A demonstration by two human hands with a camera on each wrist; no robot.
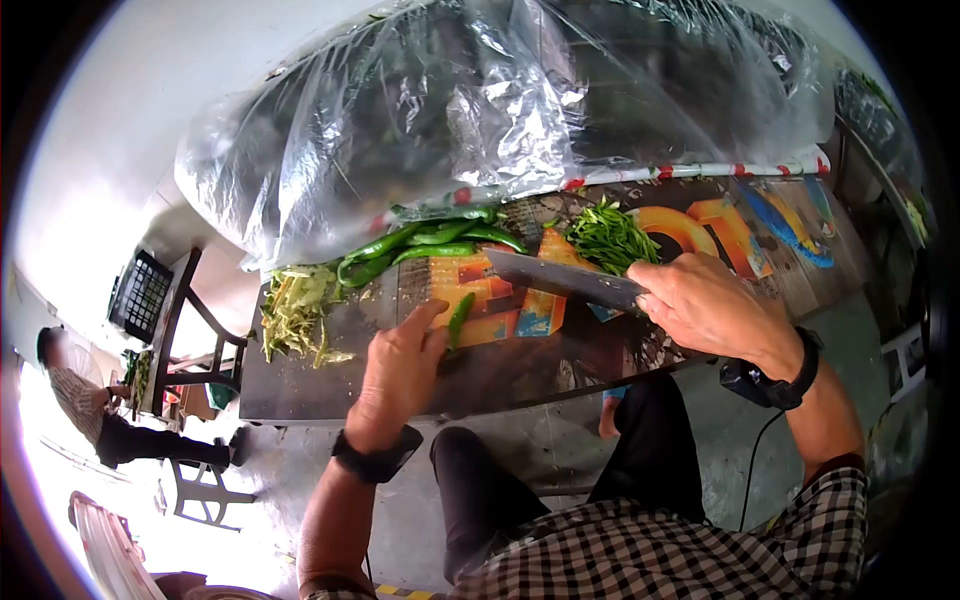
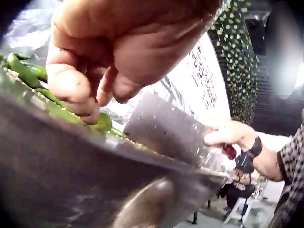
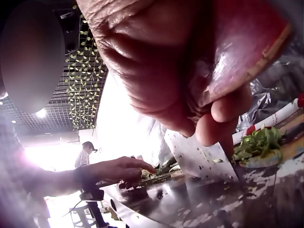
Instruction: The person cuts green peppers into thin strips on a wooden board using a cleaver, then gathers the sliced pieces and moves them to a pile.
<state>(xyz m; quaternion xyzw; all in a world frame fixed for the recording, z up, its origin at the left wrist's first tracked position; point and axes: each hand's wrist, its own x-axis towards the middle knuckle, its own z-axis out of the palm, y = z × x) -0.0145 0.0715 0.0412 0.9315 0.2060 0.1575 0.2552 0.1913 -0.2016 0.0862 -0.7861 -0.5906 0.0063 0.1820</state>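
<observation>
My right hand (image 1: 705, 305) grips a broad-bladed cleaver (image 1: 560, 276) by its handle. The blade reaches left over the printed table top, with small bits stuck to it in the right wrist view. My left hand (image 1: 400, 362) is low over the table, index finger and thumb apart, its fingertips right beside a single green chili pepper (image 1: 461, 320). In the left wrist view a fingertip overlaps that pepper (image 2: 103, 123), while the thumb stays off it. Several whole green chilies (image 1: 430, 238) lie behind the left hand. A heap of cut green chili (image 1: 612, 237) sits beyond the blade.
Pale shredded scraps (image 1: 298, 305) are piled at the table's left end. Clear plastic sheeting (image 1: 400, 120) covers a bulky mass along the far side. A side table with a black crate (image 1: 143, 290) and another person (image 1: 80, 400) are at left.
</observation>
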